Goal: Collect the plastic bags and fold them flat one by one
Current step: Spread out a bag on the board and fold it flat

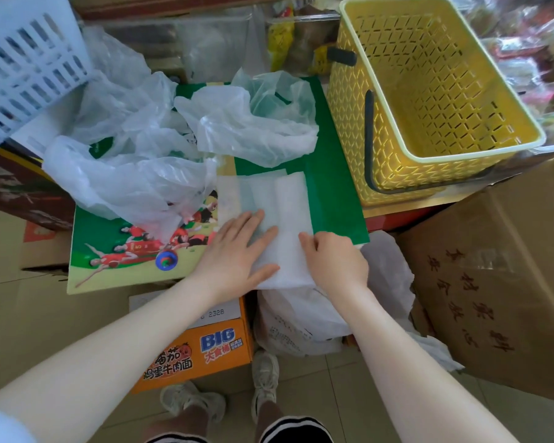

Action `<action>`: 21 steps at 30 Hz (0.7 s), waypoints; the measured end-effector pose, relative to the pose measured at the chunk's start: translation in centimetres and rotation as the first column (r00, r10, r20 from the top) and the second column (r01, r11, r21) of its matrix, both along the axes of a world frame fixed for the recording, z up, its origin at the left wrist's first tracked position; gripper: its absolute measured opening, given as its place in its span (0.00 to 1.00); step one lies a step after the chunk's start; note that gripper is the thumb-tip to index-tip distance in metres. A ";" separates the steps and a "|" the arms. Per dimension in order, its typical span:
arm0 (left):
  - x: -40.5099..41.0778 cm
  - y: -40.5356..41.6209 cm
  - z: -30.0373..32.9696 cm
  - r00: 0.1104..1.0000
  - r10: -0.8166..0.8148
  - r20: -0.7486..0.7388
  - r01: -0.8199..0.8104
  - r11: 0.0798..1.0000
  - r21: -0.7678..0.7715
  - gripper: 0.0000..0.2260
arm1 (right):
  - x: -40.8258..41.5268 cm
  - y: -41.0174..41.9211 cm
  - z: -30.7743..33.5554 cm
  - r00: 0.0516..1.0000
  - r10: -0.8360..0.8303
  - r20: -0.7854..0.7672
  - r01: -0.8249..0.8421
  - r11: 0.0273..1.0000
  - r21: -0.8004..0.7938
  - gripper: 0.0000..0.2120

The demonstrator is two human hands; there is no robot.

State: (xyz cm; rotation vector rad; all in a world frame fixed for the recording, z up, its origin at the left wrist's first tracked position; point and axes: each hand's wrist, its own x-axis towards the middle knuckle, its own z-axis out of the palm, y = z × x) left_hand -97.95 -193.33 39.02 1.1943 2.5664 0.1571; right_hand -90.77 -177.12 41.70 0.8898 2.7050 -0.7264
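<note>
Right hand (335, 262): fingers curled, pinching the near right edge of the translucent white plastic bag folded into a long strip (283, 225). Left hand (237, 251): flat, fingers spread, not gripping, palm pressing the strip's near left half.

Landmark = green printed board with red-shirted players (336, 187). The strip lies lengthwise on the board's near right part, and its near end overhangs the board's near edge.

Step in hand, as I read it: creasing a lengthwise fold. To do it well:
- keep the left palm as the anchor, since thin film slides on the glossy print
- sweep air out toward the far end before the next fold
- line up edges first, then press
- pull the overhang onto the board, or that end won't crease.

Loose pile of crumpled clear plastic bags (135, 161) sits on the board's left and far side, just beside the strip; keep them apart. Empty yellow lattice plastic basket (429, 91) stands right of the board, a likely drop spot.
</note>
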 end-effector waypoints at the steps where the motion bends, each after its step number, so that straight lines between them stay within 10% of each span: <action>1: 0.0 -0.3 -0.4 0.999 0.026 -0.021 -0.027 1.000 -0.010 0.38 | -0.5 0.1 0.0 0.999 0.020 -0.035 -0.021 1.000 -0.008 0.17; 17: -0.5 -1.0 -1.6 0.993 -0.001 -0.114 0.004 0.999 0.033 0.30 | -7.5 1.1 -1.2 0.978 0.204 0.047 -0.210 0.949 0.236 0.15; 21: -0.7 -0.6 -2.0 0.993 0.011 -0.122 -0.011 1.000 -0.001 0.35 | -6.7 -0.1 -1.7 0.825 0.519 -0.225 -0.385 0.807 0.448 0.22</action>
